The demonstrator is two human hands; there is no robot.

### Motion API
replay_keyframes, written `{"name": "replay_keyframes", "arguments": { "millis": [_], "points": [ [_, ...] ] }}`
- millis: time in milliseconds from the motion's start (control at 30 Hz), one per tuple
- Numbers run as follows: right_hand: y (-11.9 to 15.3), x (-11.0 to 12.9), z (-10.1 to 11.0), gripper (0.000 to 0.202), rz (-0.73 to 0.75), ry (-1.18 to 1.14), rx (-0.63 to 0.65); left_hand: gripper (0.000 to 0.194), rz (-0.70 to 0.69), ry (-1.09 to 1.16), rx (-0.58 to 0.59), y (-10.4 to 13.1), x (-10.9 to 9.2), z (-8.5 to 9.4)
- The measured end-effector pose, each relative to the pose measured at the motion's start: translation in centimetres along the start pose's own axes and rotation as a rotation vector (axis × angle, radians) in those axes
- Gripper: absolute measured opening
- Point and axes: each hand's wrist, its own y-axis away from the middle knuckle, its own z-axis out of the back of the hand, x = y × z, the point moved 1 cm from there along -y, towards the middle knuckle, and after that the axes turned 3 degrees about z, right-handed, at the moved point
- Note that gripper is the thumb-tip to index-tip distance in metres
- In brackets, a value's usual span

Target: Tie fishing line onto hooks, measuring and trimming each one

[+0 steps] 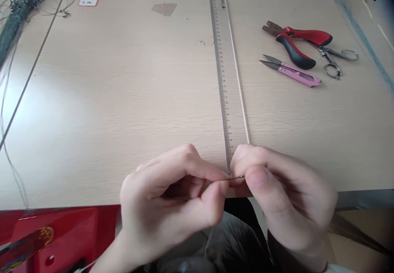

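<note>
At the table's front edge, my left hand [166, 195] and my right hand [289, 195] are close together. A thin, dark, wire-like metal piece [236, 177] spans the short gap between their fingertips. The thumb and index finger of my left hand pinch one end of it. On the other end, my right thumb presses against the curled fingers. Its exact kind is too small to make out. Just beyond the hands, a clear ruler [229, 76] lies lengthwise, its near end partly hidden by my right hand.
Right of the ruler lie red-and-black pliers [298, 37], pink thread snips [297, 74] and small metal scissors [334, 59]. Bundled line [18, 16] lies at the far left, a bluish strand [358, 26] at the right. A red plastic stool or bin [67, 236] stands below the edge.
</note>
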Motion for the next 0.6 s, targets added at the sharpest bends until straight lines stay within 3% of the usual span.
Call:
{"name": "replay_keyframes", "arguments": {
  "millis": [367, 600],
  "points": [
    [0.35, -0.12, 0.2, 0.022, 0.015, -0.081, 0.004, 0.011, -0.004, 0.008, 0.01, 0.1, -0.05, -0.18],
    [0.47, 0.01, 0.14, 0.022, -0.054, -0.073, 0.004, 0.015, -0.015, 0.001, 0.02, 0.07, 0.1, -0.1]
  ]
}}
